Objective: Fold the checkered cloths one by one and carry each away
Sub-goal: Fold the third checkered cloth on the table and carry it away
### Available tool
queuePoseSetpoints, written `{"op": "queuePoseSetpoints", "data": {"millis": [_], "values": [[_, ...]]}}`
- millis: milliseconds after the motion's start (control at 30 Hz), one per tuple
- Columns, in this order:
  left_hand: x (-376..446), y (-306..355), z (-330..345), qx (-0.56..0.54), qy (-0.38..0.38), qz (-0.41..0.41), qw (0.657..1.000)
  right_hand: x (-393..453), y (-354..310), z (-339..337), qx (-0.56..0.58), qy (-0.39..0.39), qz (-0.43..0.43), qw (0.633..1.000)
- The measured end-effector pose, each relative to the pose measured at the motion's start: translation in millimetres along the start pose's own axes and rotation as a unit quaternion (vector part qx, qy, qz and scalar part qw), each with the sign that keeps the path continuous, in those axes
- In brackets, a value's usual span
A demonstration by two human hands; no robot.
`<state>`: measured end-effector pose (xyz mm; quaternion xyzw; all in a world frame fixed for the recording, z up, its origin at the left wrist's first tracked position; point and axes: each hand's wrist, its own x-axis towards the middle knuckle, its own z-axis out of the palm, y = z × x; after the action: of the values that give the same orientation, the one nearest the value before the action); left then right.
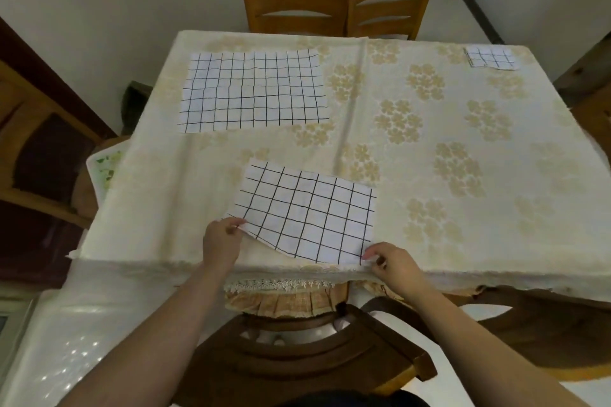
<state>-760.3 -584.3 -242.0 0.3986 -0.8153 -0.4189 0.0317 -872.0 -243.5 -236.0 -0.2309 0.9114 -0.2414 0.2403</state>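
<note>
The person is standing at the near edge of the table, which is covered in a cream flowered tablecloth, and is working on the near checkered cloth at about 6 o'clock in the view. The left hand is pinching that cloth's near left corner between thumb and fingertips, lifting it slightly off the tablecloth. The right hand is pinching the near right corner in the same way, fingers curled around the edge. Holding both near corners this way is probably setting up a fold away from the body, toward 12 o'clock. A larger checkered cloth is lying flat at about 11 o'clock, seemingly awaiting its turn. A small folded checkered cloth is sitting at about 1 o'clock near the far right corner, well apart from the others. Two wooden chairs are standing beyond the far edge at 12 o'clock.
</note>
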Motion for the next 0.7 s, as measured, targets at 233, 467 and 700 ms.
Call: {"op": "queuePoseSetpoints", "data": {"millis": [233, 467, 700], "values": [[-5.2, -11.2, 17.9, -0.224, 0.029, -0.18, 0.957, 28.2, -12.7, 2.6, 0.023, 0.02, 0.011, 0.999], [-27.7, 10.0, 27.1, -0.489, 0.023, -0.286, 0.824, 91.0, -46.2, -13.5, 0.038, 0.027, 0.009, 0.999], [-53.2, 13.6, 47.5, -0.426, -0.118, -0.284, 0.851, 165.8, -79.0, -23.7, 0.063, -0.003, -0.007, 0.998]]}}
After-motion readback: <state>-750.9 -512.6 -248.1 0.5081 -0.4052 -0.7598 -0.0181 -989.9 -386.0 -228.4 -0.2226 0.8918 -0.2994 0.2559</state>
